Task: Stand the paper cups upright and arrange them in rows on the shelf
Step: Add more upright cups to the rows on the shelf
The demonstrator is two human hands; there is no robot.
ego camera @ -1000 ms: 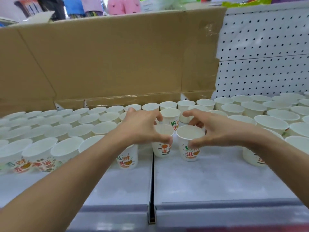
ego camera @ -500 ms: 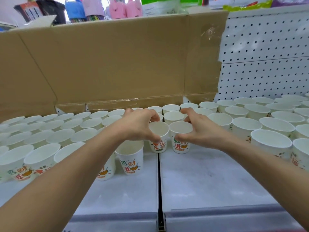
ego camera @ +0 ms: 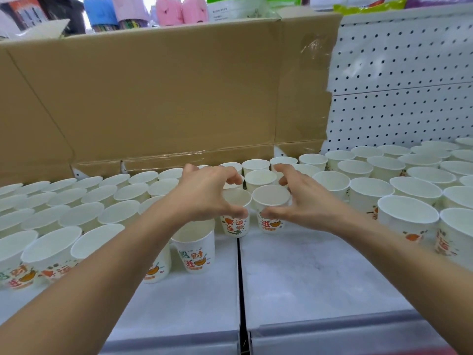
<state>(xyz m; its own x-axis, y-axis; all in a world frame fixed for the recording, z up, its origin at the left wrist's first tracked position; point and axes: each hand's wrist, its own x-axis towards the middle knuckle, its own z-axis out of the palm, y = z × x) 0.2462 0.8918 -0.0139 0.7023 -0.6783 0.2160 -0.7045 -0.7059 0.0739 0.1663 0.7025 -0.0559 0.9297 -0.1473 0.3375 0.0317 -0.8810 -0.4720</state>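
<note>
Shifted since 1.0 s ago: the 2 loose paper cups, then slightly apart, now rim beside rim, pushed toward 12 o'clock against the standing rows. Both hands drawn closer together with them.

Left hand [ego camera: 204, 193]: forearm entering from 7 o'clock, palm down and turned toward 3 o'clock. Thumb pressed on the near wall of the left cup [ego camera: 236, 225], fingers arched over its mouth and curled down at the far rim. Contact at that far rim not visible. Grip: a wide pinch round the cup top.

Right hand [ego camera: 304, 203]: forearm entering from 5 o'clock, in mirrored pose. Thumb on the near wall of the right cup [ego camera: 271, 198], index finger bent at the far rim, remaining fingers lifted and slightly spread. Grip: a looser curl round the cup, firmness not discernible.

Both cups upright, mouths up, printed sides toward 6 o'clock, on the grey shelf [ego camera: 320, 272]. Left cup at the 12 o'clock end of the seam [ego camera: 239, 278] between the 2 shelf panels, right cup just at 3 o'clock of it.

Third cup [ego camera: 261, 178] directly at 12 o'clock of the pair, between the 2 sets of fingertips. Front cup [ego camera: 195, 252] at 7 o'clock of the left cup, partly under the left wrist.

Left rows [ego camera: 82, 213] at 9 o'clock and right rows [ego camera: 416, 187] at 3 o'clock, all upright. Cardboard sheet [ego camera: 166, 93] standing at 12 o'clock behind them, white pegboard [ego camera: 399, 73] at 2 o'clock.
</note>
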